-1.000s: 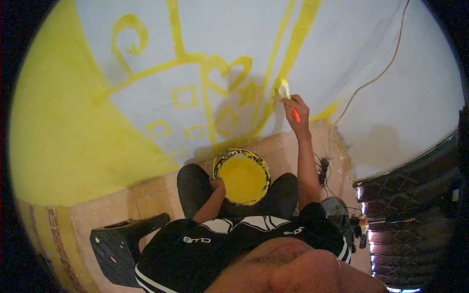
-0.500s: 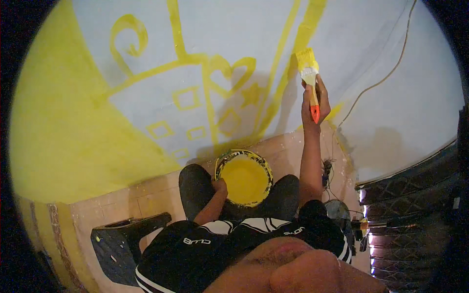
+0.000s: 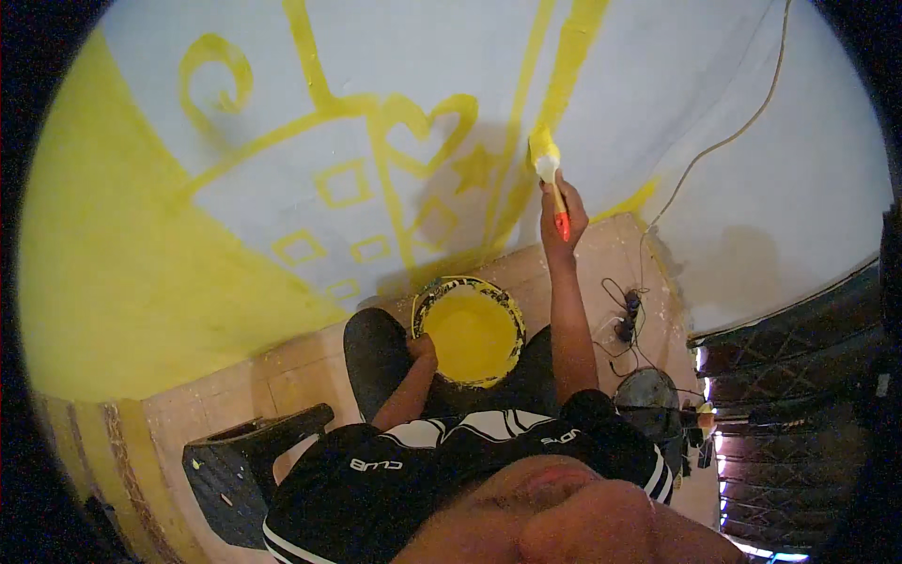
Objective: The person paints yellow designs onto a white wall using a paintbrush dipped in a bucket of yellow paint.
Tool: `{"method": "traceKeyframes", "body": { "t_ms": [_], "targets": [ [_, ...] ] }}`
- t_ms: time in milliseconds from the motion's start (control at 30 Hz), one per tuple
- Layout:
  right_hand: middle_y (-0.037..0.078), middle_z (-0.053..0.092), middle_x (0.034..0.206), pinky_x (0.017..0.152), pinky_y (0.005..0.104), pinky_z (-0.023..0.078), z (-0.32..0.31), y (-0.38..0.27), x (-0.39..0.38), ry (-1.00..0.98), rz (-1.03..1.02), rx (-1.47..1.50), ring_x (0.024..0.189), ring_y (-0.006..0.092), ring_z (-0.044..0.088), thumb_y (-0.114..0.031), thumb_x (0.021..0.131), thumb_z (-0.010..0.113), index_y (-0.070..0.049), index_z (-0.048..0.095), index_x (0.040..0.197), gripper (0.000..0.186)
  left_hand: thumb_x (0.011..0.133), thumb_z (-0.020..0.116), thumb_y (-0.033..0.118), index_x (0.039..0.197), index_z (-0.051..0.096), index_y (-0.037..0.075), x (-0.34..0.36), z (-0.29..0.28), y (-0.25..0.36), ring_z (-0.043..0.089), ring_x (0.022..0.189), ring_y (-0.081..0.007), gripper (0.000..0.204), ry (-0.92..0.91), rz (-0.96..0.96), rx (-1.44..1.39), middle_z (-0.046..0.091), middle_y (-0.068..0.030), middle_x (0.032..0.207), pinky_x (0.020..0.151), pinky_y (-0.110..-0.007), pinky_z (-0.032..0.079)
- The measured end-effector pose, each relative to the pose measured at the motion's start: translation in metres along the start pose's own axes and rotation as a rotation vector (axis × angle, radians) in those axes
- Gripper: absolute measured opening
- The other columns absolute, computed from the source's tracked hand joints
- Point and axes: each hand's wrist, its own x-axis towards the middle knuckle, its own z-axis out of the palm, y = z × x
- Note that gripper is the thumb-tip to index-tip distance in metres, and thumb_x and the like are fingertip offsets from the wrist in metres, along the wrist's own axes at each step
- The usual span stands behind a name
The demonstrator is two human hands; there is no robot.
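My right hand grips a paintbrush with a red-tipped wooden handle; its yellow-loaded bristles are at a broad yellow stripe on the pale wall. Painted outlines of a heart, a star and small squares lie left of it. My left hand is closed on the left rim of a bucket of yellow paint, which sits between my knees.
Dark chair-like object at lower left on tiled floor. Tangled cables and a round dark object lie at right; a cord runs across the wall. Dark patterned curtain at lower right. Solid yellow paint covers the left wall.
My right hand and brush rose to the right, then came back left and down onto the stripe. The view has shifted slightly; my left hand stays at the bucket.
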Motion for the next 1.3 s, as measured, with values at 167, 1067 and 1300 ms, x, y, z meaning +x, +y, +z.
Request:
{"method": "traceKeyframes", "body": {
  "t_ms": [167,1067,1300],
  "targets": [
    [0.016,0.065,0.095,0.075,0.0302,0.05,-0.004,-0.002,-0.028,-0.042,0.076,-0.098,0.085,0.0188,0.063,-0.007,0.082,0.064,-0.003,0.061,0.112,0.03,0.079,0.062,0.011,0.123,0.047,-0.003,-0.008,0.004,0.007,0.06,0.083,-0.0317,0.049,0.013,0.059,0.009,0.06,-0.0201,0.101,0.07,-0.041,0.049],
    [0.002,0.062,0.082,0.062,0.0197,0.044,-0.018,0.043,-0.093,-0.125,0.332,-0.124,0.068,0.0048,0.051,-0.005,0.086,0.059,0.0,0.06,0.111,0.026,0.079,0.063,0.012,0.112,0.051,-0.008,-0.009,0.0,0.018,0.062,0.083,-0.0304,0.041,-0.009,-0.024,0.101,0.06,-0.0225,0.102,0.065,-0.044,0.05],
    [0.006,0.065,0.089,0.073,0.0213,0.048,-0.011,0.026,-0.024,-0.023,0.204,0.028,0.079,0.008,0.059,-0.003,0.085,0.059,0.001,0.062,0.108,0.023,0.08,0.061,0.012,0.113,0.052,-0.008,-0.01,0.004,0.011,0.063,0.084,-0.0319,0.039,0.098,0.033,-0.048,0.061,-0.0223,0.1,0.069,-0.042,0.05]
  ]
}}
